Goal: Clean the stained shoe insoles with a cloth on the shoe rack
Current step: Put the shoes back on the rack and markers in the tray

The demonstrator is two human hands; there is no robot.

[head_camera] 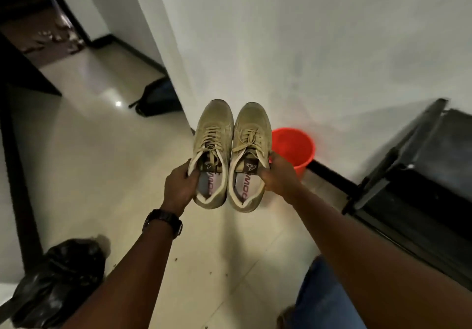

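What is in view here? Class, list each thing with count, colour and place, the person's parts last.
shoes: two, beige, held side by side, centre
insoles: two, white with pink lettering, inside the shoes
bucket: one, red, floor by wall, right of shoes
rack: one, black, right edge
plastic bag: one, black, floor, lower left
dark bag: one, blackish, floor by wall corner
watch: one, black, left wrist
trouser leg: one, blue, lower right
left hand: one, grips one shoe
right hand: one, grips the other
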